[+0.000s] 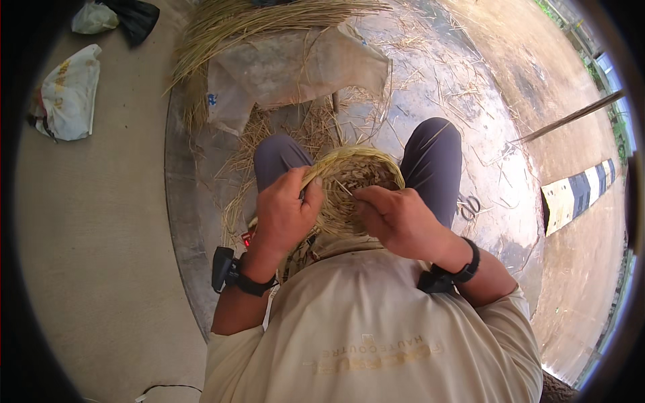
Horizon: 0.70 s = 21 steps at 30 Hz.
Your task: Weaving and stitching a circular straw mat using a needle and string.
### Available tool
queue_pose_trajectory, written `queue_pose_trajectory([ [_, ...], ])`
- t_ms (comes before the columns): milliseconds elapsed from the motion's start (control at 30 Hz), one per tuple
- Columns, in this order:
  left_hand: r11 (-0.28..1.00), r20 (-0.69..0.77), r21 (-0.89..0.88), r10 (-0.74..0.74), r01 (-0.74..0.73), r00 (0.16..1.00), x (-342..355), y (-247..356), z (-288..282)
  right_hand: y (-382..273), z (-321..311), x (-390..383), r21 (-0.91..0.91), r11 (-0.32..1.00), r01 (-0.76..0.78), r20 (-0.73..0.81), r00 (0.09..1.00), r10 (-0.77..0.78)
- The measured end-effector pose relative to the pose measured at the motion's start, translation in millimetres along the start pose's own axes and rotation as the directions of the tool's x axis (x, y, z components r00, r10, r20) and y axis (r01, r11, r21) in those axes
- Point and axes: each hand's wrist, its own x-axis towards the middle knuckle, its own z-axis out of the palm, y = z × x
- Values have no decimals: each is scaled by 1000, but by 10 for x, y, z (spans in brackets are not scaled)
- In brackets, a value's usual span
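The left hand [289, 207] is curled closed over the left rim of a round, yellow-green basket woven of straw [363, 156]; its fingertips inside are partly hidden. The right hand [401, 218] has thumb and forefinger pinched together on a thin, pale strand [346, 190] at the basket's opening; its other fingers are tucked out of sight. The basket sits in the lap between two knees in dark grey trousers [433, 161], its lower wall covered by the hands and the cream shirt [363, 316]. Two black wristbands [465, 272] carry black devices, one per wrist.

Just beside the right knee lies one pair of dark scissors [468, 207], partly hidden. Beyond the knees, one cloudy translucent plastic sack [289, 67] lies against a long straw bundle [269, 33], cut off above; loose stalks are too many to count. Three bags, two whitish [70, 93] and one black [138, 19], lie far left.
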Motion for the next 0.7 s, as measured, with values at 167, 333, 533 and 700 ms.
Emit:
queue_pose_trajectory([
  [167,998,-29,-16,55,-56,998,-19,10,34,53,108,85,-81,996,39,-1,999,-39],
  [333,997,-15,-14,78,-79,997,-7,8,32,95,185,101,-100,995,20,-6,1000,-21],
  [533,999,14,-18,44,-44,999,-28,32,56,102,198,202,-163,985,52,-20,998,-57],
  [700,998,17,-19,61,-60,998,-59,-13,115,101,254,387,-3,998,-56,-49,997,56],
])
